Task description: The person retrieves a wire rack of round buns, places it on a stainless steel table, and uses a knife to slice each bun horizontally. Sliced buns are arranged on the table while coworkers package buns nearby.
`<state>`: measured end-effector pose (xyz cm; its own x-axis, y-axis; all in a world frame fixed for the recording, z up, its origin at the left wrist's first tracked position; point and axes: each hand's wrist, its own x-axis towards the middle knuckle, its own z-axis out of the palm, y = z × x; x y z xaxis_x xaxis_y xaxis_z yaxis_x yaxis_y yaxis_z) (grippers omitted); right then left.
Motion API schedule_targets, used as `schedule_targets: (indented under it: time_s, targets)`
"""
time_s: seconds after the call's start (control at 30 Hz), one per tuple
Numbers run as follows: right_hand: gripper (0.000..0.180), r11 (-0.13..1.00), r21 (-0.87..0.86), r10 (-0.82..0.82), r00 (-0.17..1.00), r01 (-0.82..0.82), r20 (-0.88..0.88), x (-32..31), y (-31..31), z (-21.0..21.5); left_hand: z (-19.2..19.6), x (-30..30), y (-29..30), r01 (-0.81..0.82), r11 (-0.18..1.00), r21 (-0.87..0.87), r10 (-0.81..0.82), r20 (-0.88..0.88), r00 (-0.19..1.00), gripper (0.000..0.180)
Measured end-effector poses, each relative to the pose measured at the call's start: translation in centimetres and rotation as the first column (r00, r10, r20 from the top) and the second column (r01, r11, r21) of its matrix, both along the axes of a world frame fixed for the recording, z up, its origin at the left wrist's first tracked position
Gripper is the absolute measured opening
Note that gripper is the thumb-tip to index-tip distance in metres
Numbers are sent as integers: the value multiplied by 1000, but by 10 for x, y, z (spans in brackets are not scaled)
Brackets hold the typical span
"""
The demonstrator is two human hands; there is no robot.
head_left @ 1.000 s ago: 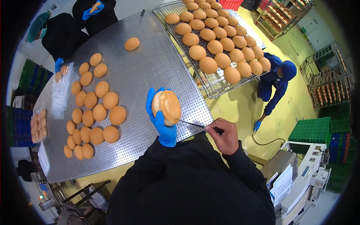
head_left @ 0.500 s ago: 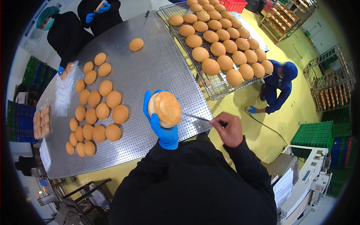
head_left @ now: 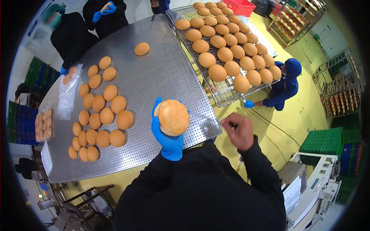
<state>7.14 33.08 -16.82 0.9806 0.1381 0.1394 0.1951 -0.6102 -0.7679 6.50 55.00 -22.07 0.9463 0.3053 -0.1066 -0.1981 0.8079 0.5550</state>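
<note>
My left hand [head_left: 168, 144], in a blue glove, is wrapped round a round bun [head_left: 174, 118] above the table's near edge. The bun's pale golden flat face is turned up toward me. Off the table's right corner is my bare right hand [head_left: 239, 131], with thumb and fingers pinched together. The thin knife-like tool seen in that pinch a moment ago is hard to make out now. Left of the bun, several brown round buns [head_left: 106, 115] lie grouped on the perforated metal table [head_left: 162, 73]. One bun [head_left: 142, 48] lies alone farther back.
A wire rack [head_left: 227, 101] filled with brown buns stands at the table's right. Beyond it, a person in blue [head_left: 287, 82] crouches near a cable. Two people in black [head_left: 73, 36] are at the far left, near clear bags [head_left: 69, 94]. Green crates [head_left: 323, 140] and a white machine [head_left: 314, 184] stand at right.
The bun in my left hand has tilted so its flat face shows more fully. My right hand has shifted slightly right, and the thin tool no longer points at the bun. The crouching person has moved.
</note>
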Motion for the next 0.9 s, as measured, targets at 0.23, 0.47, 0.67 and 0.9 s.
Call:
schedule_targets:
  time_s: [0.23, 0.47, 0.67, 0.9]
  targets:
    - [10, 998, 5, 54, 994, -55, 99, 3, 13, 3, -12, -12, 5, 142, 979, -147, -153, -67, 986, 63]
    - [12, 992, 4, 127, 986, -129, 110, -1, 38, 13, -12, -24, 11, 263, 940, -219, -278, -37, 960, 63]
    - [11, 997, -8, 73, 993, -72, 90, 10, 38, 5, -17, -29, 19, 210, 975, -79, -215, -72, 974, 61]
    - [11, 994, -7, 111, 991, -111, 81, 6, 51, 2, -21, -39, 30, 147, 989, -7, -147, -26, 989, 61]
